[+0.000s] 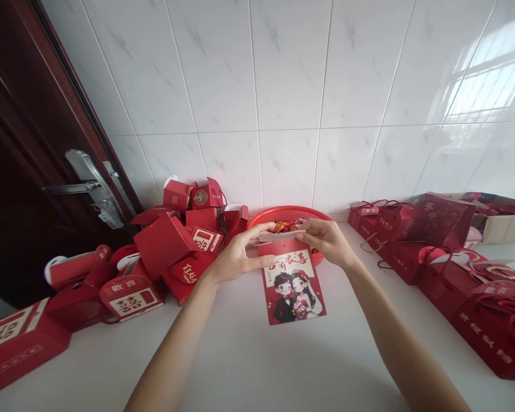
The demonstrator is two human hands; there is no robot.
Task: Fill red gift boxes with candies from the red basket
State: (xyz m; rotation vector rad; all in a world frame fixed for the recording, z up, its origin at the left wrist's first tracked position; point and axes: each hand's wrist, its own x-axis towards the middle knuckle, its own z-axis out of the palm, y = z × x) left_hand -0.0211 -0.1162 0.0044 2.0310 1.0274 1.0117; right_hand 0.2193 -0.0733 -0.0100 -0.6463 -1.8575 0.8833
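Between my two hands hangs a red paper gift bag [292,292], printed with a cartoon bride and groom and gold lettering. My left hand [242,252] grips its upper left side, thumb across the front. At the upper right edge, the fingers of my right hand [324,240] pinch the pale top edge. Whether the bag's mouth is open I cannot tell. Right behind it stands a red plastic basket [261,216] holding shiny wrapped sweets [282,227], partly hidden by the bag and my hands.
Red gift boxes [163,243] are heaped on the left of the white table [249,366]. More red boxes with cords [446,286] stand in rows on the right, near a cardboard box [504,228]. Behind are a tiled wall [287,166] and a door handle [75,187].
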